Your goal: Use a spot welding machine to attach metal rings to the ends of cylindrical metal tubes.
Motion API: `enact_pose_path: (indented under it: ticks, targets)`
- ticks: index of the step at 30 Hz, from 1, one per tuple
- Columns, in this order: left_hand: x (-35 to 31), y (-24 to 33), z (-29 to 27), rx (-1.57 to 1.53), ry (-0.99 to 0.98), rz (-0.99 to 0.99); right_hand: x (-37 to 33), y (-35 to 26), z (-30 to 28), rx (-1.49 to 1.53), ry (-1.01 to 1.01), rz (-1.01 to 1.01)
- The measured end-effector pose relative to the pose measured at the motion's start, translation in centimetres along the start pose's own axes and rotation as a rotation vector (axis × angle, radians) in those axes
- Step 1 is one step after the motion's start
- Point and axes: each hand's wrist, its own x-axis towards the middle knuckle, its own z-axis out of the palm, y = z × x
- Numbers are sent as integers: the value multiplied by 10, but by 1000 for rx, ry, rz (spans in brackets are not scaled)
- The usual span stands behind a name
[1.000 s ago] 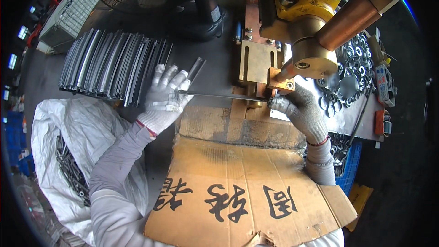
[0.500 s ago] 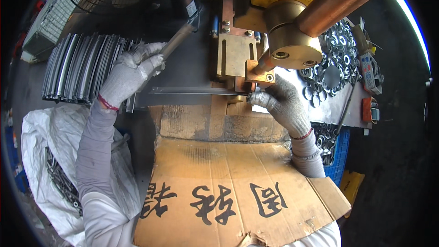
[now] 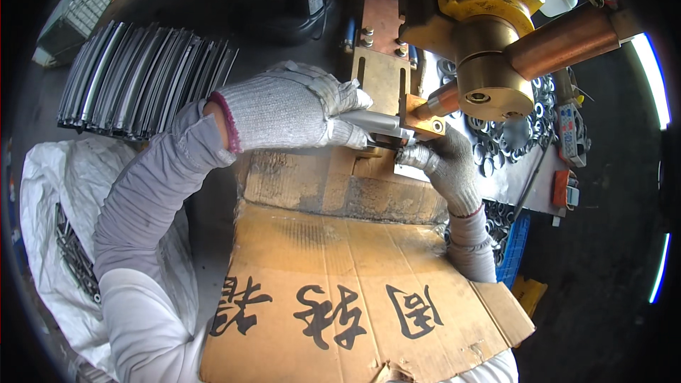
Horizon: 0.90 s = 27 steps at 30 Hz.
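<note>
My left hand (image 3: 291, 110), in a pale knitted glove with taped fingers, is closed on a grey metal strip (image 3: 381, 123). The strip's right end reaches the copper-coloured electrode block (image 3: 424, 115) of the spot welder. On the other side of that block is my right hand (image 3: 452, 174), gloved too, its taped finger and thumb bent in close to the strip's end. What those fingers pinch, if anything, is hidden. Beneath both hands the brass lower fixture (image 3: 379, 85) shows in part.
A row of grey metal strips (image 3: 135, 81) stands at the left. Many metal rings (image 3: 486, 159) lie on the bench at right. Cardboard (image 3: 340, 269) covers my lap. A white sack (image 3: 50, 191) holds metal parts. The welder's copper arm (image 3: 564, 42) juts overhead.
My left hand has swung right and down with its strip, from beside the row to the electrode. My right hand stays at the welder. The view has shifted slightly.
</note>
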Motion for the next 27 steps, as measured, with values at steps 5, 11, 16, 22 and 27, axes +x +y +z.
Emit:
enact_pose_path:
  ticks: [5,11,16,22,27]
  targets:
    - [7,-6,12,77,57,49,1,-2,1,-3,40,-4]
    - [14,-14,21,262,73,118,3,-7,-4,-202,-19,-53]
    - [12,-3,11,336,29,135,-3,-10,-1,-229,39,-44]
    - [4,-66,55,419,62,86,-11,-20,6,-125,12,20]
    - [-21,4,12,303,107,-51,-26,-3,-3,-261,33,2]
